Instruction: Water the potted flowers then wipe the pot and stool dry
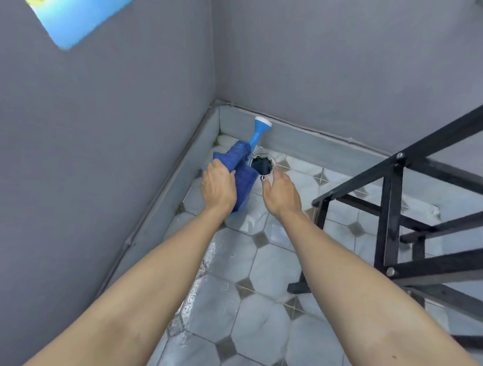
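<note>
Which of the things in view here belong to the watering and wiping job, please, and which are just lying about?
Belongs to the job:
- blue watering can, standing in the corner
- blue cloth, draped over the can, gripped by the left hand
- right hand, reaching at the can's dark opening

Just there:
- black metal frame
- pictures on the wall
- tiled floor

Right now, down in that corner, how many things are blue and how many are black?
Blue: 3, the watering can, the cloth gripped by the left hand, and the picture on the wall.
Black: 2, the metal frame and the round dark opening by the right hand.
Total: 5

A blue sliver at the left edge is unidentifiable.
</note>
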